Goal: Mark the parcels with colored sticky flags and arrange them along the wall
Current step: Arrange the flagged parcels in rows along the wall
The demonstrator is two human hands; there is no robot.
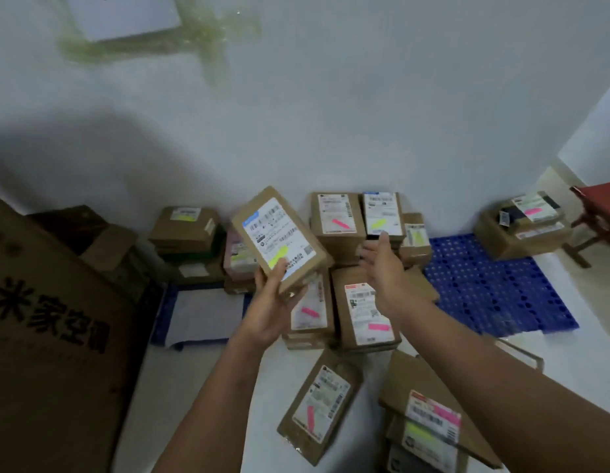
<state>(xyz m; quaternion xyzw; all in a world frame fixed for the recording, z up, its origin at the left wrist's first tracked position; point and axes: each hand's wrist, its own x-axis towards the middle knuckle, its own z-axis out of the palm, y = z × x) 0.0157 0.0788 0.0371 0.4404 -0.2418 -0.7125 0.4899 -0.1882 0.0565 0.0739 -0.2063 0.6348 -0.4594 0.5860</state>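
My left hand (274, 303) grips the near end of a small brown parcel (281, 237) and holds it tilted in the air. Its white label carries a yellow sticky flag (277, 256). My right hand (382, 268) is stretched out open, palm to the left, just right of that parcel and holding nothing. Beyond it, flagged parcels stand stacked against the white wall, one with a pink flag (334, 216) and one with a yellow flag (382, 213). Two parcels with pink flags (366, 312) lie below my hands.
A blue plastic pallet (495, 288) lies on the floor to the right, with a parcel stack (522, 223) at its far end. A large printed carton (47, 319) fills the left. Loose parcels (320, 404) and a stack (430, 425) lie near me. A red stool (597, 213) stands far right.
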